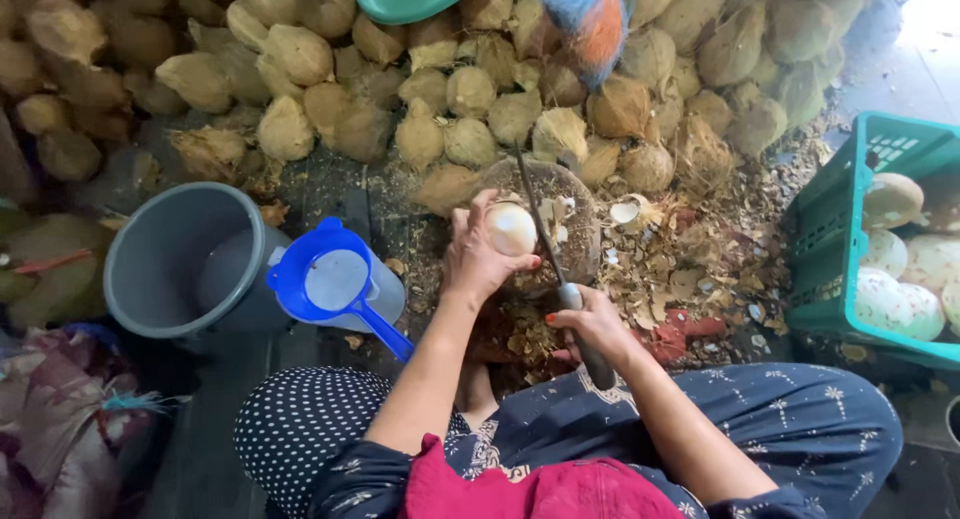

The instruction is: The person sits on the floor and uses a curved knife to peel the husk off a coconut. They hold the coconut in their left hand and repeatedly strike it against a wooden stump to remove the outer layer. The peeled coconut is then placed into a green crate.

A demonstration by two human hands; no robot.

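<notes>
Left hand (pixel 478 254) grips a peeled coconut (pixel 511 228); right hand (pixel 590 324) clasps a knife (pixel 560 269); husked coconuts (pixel 450 119) crowd behind.

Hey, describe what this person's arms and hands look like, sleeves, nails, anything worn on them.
Both forearms are bare down to the hands. Dark navy sleeves with a small pale print stop around the elbows. The right hand shows red-painted nails; no ring, watch or bracelet is visible on it or on the left hand.
</notes>
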